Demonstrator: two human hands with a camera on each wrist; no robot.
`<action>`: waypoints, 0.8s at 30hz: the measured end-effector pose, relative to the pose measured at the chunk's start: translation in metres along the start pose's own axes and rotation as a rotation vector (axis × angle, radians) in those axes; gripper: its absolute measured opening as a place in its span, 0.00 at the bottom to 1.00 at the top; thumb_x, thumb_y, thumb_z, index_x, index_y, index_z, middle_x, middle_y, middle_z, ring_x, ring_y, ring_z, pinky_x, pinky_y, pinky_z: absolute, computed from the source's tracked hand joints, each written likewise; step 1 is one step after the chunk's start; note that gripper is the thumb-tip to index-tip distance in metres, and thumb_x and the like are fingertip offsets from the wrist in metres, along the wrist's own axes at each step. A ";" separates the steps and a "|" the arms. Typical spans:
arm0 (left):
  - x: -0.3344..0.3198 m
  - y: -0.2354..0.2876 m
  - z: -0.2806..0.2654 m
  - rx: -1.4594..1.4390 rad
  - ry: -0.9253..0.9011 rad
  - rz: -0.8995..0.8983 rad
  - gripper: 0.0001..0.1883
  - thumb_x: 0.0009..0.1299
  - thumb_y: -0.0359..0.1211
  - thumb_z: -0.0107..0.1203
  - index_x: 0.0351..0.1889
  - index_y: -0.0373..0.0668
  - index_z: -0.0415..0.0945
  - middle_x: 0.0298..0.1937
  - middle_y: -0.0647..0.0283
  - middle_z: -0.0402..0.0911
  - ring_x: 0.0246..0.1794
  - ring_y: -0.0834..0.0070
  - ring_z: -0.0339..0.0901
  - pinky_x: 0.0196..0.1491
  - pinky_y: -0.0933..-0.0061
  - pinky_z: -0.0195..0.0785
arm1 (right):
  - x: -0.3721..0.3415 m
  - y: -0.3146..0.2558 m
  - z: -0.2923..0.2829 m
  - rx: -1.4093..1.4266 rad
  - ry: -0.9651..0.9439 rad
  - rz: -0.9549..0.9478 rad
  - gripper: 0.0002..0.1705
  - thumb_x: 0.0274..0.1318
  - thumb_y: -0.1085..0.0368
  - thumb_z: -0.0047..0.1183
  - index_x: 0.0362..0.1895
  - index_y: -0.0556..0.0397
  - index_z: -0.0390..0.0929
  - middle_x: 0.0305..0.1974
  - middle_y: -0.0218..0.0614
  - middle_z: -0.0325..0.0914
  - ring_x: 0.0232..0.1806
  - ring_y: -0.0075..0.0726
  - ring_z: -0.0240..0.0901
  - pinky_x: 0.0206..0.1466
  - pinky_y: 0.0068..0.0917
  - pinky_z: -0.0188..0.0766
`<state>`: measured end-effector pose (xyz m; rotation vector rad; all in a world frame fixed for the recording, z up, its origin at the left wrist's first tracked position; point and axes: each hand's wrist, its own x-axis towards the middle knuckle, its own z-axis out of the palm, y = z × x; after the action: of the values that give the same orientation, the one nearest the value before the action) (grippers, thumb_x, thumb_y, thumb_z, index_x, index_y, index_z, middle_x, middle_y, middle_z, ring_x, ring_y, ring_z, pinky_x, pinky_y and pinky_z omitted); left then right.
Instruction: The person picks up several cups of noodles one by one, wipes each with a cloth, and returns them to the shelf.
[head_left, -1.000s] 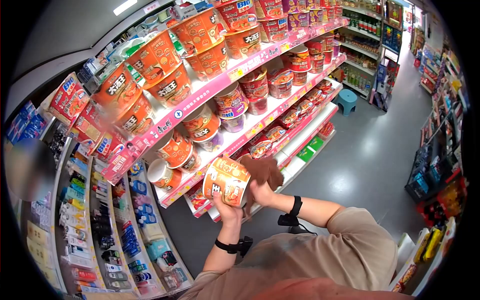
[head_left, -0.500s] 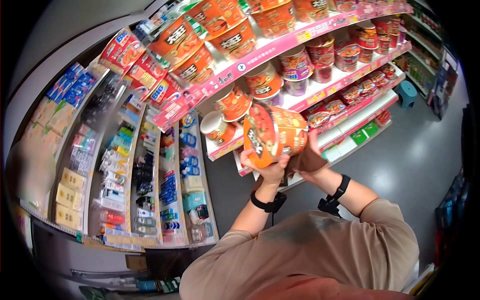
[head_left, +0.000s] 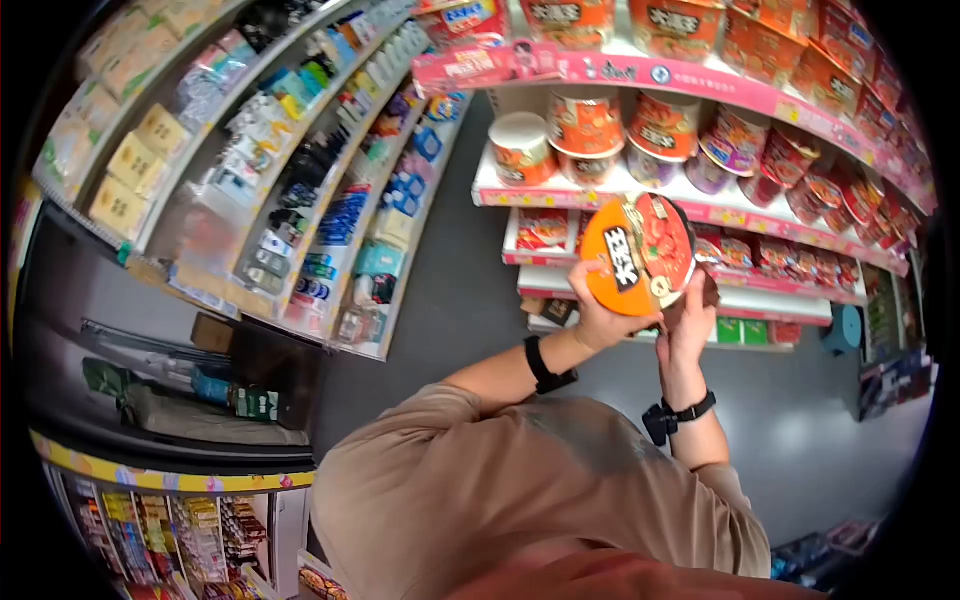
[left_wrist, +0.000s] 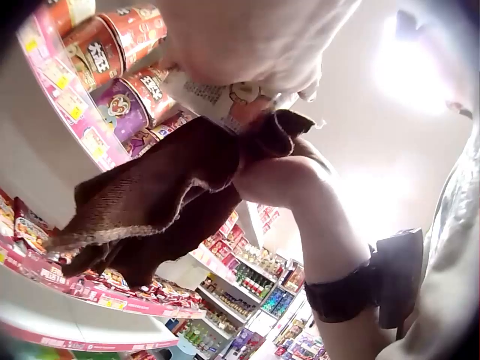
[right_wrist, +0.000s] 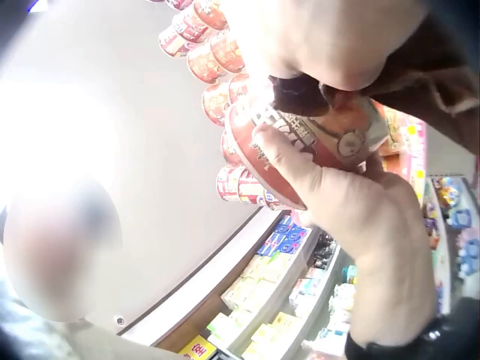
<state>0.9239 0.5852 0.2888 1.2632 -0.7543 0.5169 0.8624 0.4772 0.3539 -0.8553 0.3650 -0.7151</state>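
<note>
An orange instant-noodle tub (head_left: 610, 262) with a food picture on its lid is tilted in front of the person. The left hand (head_left: 603, 312) grips its near left side, the thumb laid along the tub in the right wrist view. On the tub's other side, the right hand (head_left: 688, 325) holds a brown cloth (left_wrist: 165, 176) bunched against it. In the left wrist view the cloth hangs down from the right hand (left_wrist: 274, 182). Much of the tub is hidden behind the left hand (left_wrist: 255, 41) there.
A shelf (head_left: 500, 190) with pink price strips stands ahead, carrying noodle tubs and, lower down, noodle packets. To the left runs a shelf unit (head_left: 385, 330) of toiletries and boxes. A blue stool (head_left: 843, 330) stands on the grey floor at right.
The person has turned left, so the shelves have swung right in view. The tub has been turned in the hands, its lid picture now showing. The cloth stays in the right hand.
</note>
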 end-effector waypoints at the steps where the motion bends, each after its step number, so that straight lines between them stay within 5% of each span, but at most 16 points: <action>1: 0.010 0.014 0.005 -0.050 0.018 0.007 0.57 0.48 0.42 0.84 0.64 0.48 0.45 0.63 0.52 0.58 0.66 0.62 0.63 0.67 0.59 0.62 | 0.002 -0.001 -0.004 -0.074 0.042 0.052 0.20 0.74 0.53 0.50 0.56 0.55 0.76 0.52 0.35 0.80 0.51 0.28 0.78 0.54 0.30 0.76; 3: 0.008 0.015 -0.003 0.100 0.011 0.004 0.56 0.47 0.42 0.84 0.63 0.46 0.47 0.60 0.50 0.61 0.63 0.61 0.67 0.64 0.57 0.64 | 0.010 0.007 -0.013 -0.030 0.014 0.291 0.26 0.75 0.45 0.44 0.59 0.54 0.75 0.56 0.37 0.79 0.56 0.32 0.77 0.59 0.34 0.73; 5: 0.007 0.011 -0.014 0.166 -0.044 -0.007 0.56 0.46 0.40 0.84 0.63 0.46 0.47 0.60 0.50 0.61 0.62 0.61 0.68 0.64 0.58 0.65 | -0.001 0.001 -0.002 0.207 -0.245 0.457 0.36 0.74 0.35 0.34 0.65 0.51 0.72 0.62 0.39 0.77 0.62 0.39 0.74 0.66 0.41 0.69; 7: 0.002 0.011 -0.014 0.052 -0.059 0.033 0.55 0.47 0.44 0.84 0.61 0.46 0.48 0.58 0.55 0.59 0.62 0.66 0.65 0.64 0.61 0.65 | 0.002 0.020 -0.023 0.235 -0.240 0.641 0.43 0.72 0.30 0.29 0.69 0.50 0.69 0.66 0.41 0.73 0.65 0.43 0.72 0.70 0.45 0.66; 10: -0.016 0.002 -0.030 -0.006 -0.104 -0.052 0.52 0.51 0.45 0.82 0.60 0.48 0.47 0.60 0.53 0.61 0.64 0.65 0.67 0.65 0.61 0.66 | 0.004 0.015 -0.033 0.386 -0.347 0.896 0.41 0.72 0.32 0.34 0.69 0.51 0.68 0.66 0.41 0.73 0.65 0.43 0.72 0.69 0.45 0.67; 18: -0.058 -0.018 -0.063 0.040 -0.144 -0.285 0.46 0.56 0.31 0.78 0.60 0.48 0.48 0.63 0.51 0.62 0.63 0.66 0.69 0.65 0.62 0.69 | 0.003 0.080 -0.083 -0.017 -0.075 0.587 0.20 0.75 0.51 0.46 0.55 0.54 0.73 0.47 0.39 0.82 0.47 0.38 0.81 0.49 0.37 0.80; 19: -0.056 -0.021 -0.065 0.034 -0.129 -0.338 0.46 0.56 0.31 0.78 0.60 0.47 0.48 0.63 0.51 0.62 0.62 0.67 0.70 0.63 0.63 0.70 | 0.003 0.080 -0.098 -0.028 -0.052 0.733 0.24 0.74 0.53 0.48 0.63 0.56 0.67 0.50 0.43 0.79 0.48 0.42 0.81 0.42 0.38 0.81; 22: -0.040 -0.052 -0.082 0.290 -0.048 -0.399 0.46 0.52 0.36 0.80 0.57 0.40 0.53 0.57 0.49 0.67 0.57 0.65 0.73 0.56 0.62 0.73 | -0.005 0.070 -0.127 0.147 -0.192 0.909 0.26 0.76 0.45 0.41 0.64 0.50 0.65 0.50 0.47 0.78 0.54 0.57 0.80 0.33 0.42 0.82; 24: -0.029 -0.091 -0.108 0.563 -0.020 -0.419 0.48 0.48 0.48 0.81 0.54 0.37 0.58 0.54 0.45 0.69 0.56 0.54 0.73 0.56 0.55 0.70 | -0.015 0.070 -0.148 0.134 0.019 0.871 0.31 0.75 0.38 0.36 0.65 0.49 0.65 0.53 0.51 0.75 0.50 0.65 0.79 0.30 0.48 0.79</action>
<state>0.9938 0.6698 0.1952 1.8965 -0.3435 0.3804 0.7988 0.4367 0.2079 -0.4831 0.6407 0.0640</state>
